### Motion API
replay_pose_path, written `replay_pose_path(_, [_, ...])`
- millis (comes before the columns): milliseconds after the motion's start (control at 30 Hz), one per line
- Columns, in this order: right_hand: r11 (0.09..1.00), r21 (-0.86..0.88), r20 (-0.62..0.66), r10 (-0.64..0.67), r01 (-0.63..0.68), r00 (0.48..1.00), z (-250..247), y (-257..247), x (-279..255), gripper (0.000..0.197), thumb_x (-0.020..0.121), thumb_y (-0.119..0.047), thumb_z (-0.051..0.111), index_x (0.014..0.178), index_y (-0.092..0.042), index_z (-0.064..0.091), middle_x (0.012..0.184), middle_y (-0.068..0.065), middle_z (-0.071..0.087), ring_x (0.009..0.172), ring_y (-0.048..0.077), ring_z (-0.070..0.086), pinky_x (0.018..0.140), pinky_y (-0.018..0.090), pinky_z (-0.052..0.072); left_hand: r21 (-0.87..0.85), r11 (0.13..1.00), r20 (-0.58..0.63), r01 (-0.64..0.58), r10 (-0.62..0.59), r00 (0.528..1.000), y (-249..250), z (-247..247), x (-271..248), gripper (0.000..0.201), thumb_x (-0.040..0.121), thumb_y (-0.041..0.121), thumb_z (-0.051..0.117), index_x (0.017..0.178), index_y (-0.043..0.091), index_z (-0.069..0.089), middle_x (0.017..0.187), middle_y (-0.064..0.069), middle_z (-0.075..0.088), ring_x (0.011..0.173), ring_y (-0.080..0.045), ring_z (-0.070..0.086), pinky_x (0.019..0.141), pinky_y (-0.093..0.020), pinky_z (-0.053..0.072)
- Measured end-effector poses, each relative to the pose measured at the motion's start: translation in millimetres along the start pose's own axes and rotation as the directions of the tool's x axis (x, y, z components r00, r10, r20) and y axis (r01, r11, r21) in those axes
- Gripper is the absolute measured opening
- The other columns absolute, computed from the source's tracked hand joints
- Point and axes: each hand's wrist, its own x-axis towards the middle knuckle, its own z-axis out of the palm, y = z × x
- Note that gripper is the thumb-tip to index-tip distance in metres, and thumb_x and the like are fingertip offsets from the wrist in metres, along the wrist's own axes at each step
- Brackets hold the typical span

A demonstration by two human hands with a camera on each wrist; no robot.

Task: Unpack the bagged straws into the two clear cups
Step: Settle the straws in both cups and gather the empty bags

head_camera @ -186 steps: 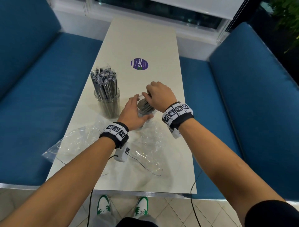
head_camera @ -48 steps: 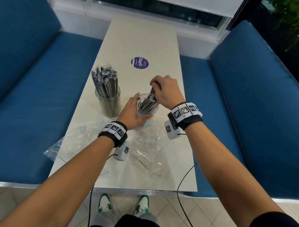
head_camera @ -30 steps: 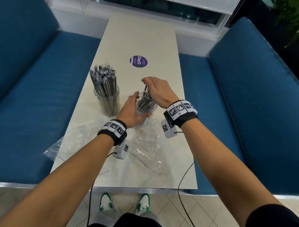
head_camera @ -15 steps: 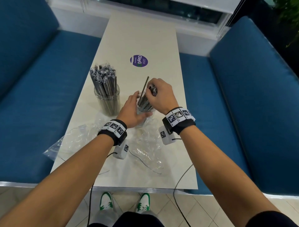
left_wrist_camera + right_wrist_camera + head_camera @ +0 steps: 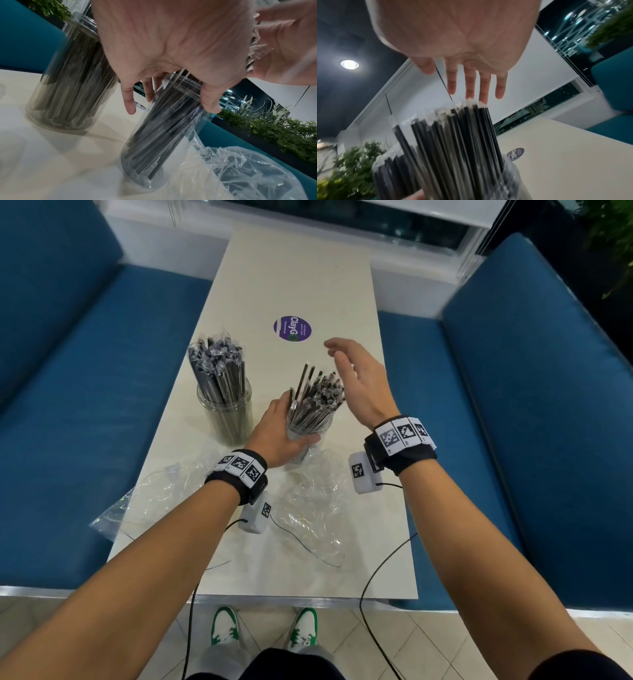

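Observation:
Two clear cups stand on the table. The left cup (image 5: pixel 226 419) is packed with wrapped dark straws (image 5: pixel 216 363). My left hand (image 5: pixel 281 430) grips the right cup (image 5: pixel 310 429), thumb on its near side and fingers round the far side, as the left wrist view shows on the cup (image 5: pixel 164 135). A bundle of dark straws (image 5: pixel 315 396) stands fanned in this cup. My right hand (image 5: pixel 354 374) hovers just right of and above the straw tops, fingers (image 5: pixel 471 85) straight and holding nothing, close to the straws (image 5: pixel 452 142).
Two empty crumpled clear bags lie on the near table, one at the left (image 5: pixel 161 501) and one below the right cup (image 5: pixel 308 508). A purple round sticker (image 5: pixel 292 328) marks the table's middle. Blue benches (image 5: pixel 531 405) flank the table. Wrist cables trail over the near edge.
My right hand has let go of the straws and lifted off to the right with fingers spread. The straws now stand loose in the right cup. The left hand still grips that cup.

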Motion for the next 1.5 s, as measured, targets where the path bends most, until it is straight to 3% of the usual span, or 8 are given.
replay_pose_path(433, [0.966,-0.235,0.258,0.169,-0.108,0.951,0,-1,7,0.039,0.11,-0.017,0.042,0.142,-0.011,0.064,0.145,0.007,0.065,0.137,0.024,0.056,0.111,0.02,0.034,-0.088,0.996,-0.043,-0.014,0.011,0.999,1,-1,3,0.094,0.076,0.051,0.094,0.152,0.028,0.044,0.145,0.001,0.059,0.128,-0.015,0.057,0.115,-0.041,0.047])
replay_pose_path(533, [0.974,-0.225,0.155,0.064,-0.028,0.986,2,-4,12,0.047,0.108,-0.038,0.044,0.15,-0.02,0.055,0.153,0.003,0.057,0.144,0.022,0.048,0.122,0.043,0.035,-0.097,0.994,-0.05,0.051,-0.056,0.997,3,1,6,0.098,0.074,0.049,0.096,0.153,0.024,0.044,0.145,0.004,0.062,0.129,-0.016,0.059,0.111,-0.035,0.046])
replay_pose_path(700, [0.818,-0.522,0.377,-0.032,0.242,0.925,23,-15,15,0.078,0.082,-0.089,0.047,0.15,-0.052,0.041,0.165,-0.005,0.037,0.152,0.025,0.032,0.115,0.062,0.031,-0.116,0.992,-0.032,0.041,-0.045,0.998,8,3,9,0.091,0.076,0.048,0.094,0.15,0.025,0.047,0.14,0.005,0.062,0.123,-0.013,0.061,0.108,-0.04,0.053])
replay_pose_path(900, [0.812,-0.513,0.416,-0.051,0.28,0.908,35,-26,34,0.041,0.092,-0.053,0.065,0.13,-0.039,0.069,0.127,-0.006,0.068,0.114,0.018,0.063,0.104,0.046,0.04,-0.118,0.989,-0.053,0.092,-0.099,0.994,9,4,9,0.086,0.078,0.039,0.095,0.145,0.019,0.045,0.137,-0.001,0.061,0.12,-0.017,0.06,0.101,-0.034,0.048])
replay_pose_path(1067, [0.827,-0.51,0.431,0.008,0.236,0.902,32,-27,42,0.023,0.095,-0.012,0.064,0.109,-0.015,0.082,0.111,0.004,0.08,0.108,0.023,0.069,0.094,0.031,0.052,-0.107,0.989,-0.031,0.097,-0.101,0.994,6,3,12,0.107,0.073,0.047,0.097,0.158,0.022,0.038,0.152,0.0,0.056,0.134,-0.02,0.059,0.114,-0.041,0.048])
replay_pose_path(1200, [0.887,-0.445,0.291,0.017,0.119,0.957,14,-23,47,0.021,0.096,-0.01,0.066,0.109,-0.012,0.082,0.108,0.004,0.08,0.106,0.018,0.07,0.088,0.017,0.046,-0.084,0.992,-0.033,0.095,-0.098,0.995,3,3,12,0.113,0.076,0.048,0.095,0.165,0.019,0.03,0.162,0.001,0.047,0.144,-0.018,0.05,0.117,-0.033,0.039])
replay_pose_path(1333, [0.817,-0.537,0.364,0.0,0.21,0.931,13,-16,39,0.021,0.099,-0.022,0.063,0.105,-0.018,0.083,0.107,0.001,0.08,0.111,0.022,0.066,0.106,0.032,0.044,-0.08,0.993,-0.034,0.09,-0.093,0.995,4,3,10,0.116,0.076,0.05,0.094,0.166,0.019,0.028,0.163,-0.001,0.045,0.147,-0.02,0.047,0.121,-0.04,0.04])
replay_pose_path(1500, [0.747,-0.611,0.425,0.032,0.261,0.905,22,-5,29,0.047,0.105,-0.04,0.043,0.08,-0.017,0.074,0.09,-0.001,0.077,0.101,0.019,0.066,0.129,0.049,0.013,-0.075,0.994,-0.03,0.084,-0.086,0.996,4,3,11,0.117,0.076,0.052,0.094,0.166,0.017,0.028,0.164,-0.004,0.045,0.148,-0.021,0.047,0.122,-0.04,0.04])
